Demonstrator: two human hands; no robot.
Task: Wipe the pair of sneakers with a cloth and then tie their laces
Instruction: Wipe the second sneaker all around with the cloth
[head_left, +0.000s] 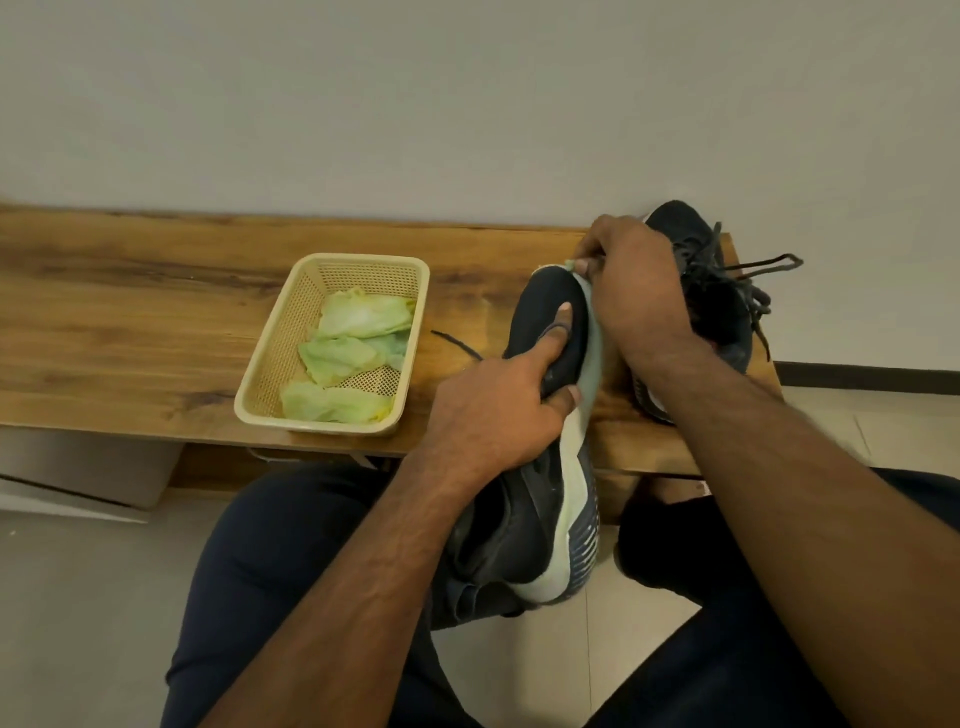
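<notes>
My left hand (498, 405) grips a black sneaker (530, 514) with a pale green-white sole, tilted on its side, toe on the wooden bench and heel over my lap. My right hand (639, 291) pinches a small pale green cloth (570, 264) against the sole edge near the toe; most of the cloth is hidden under the fingers. The second black sneaker (727, 312) stands on the bench behind my right hand, its dark laces (769, 265) loose and spilling to the right.
A cream plastic basket (270, 374) holding several crumpled pale green cloths (358, 317) sits on the wooden bench (130, 312) left of the shoes. The bench runs along a grey wall; its right end is near the second sneaker. A cardboard box (88, 473) lies below.
</notes>
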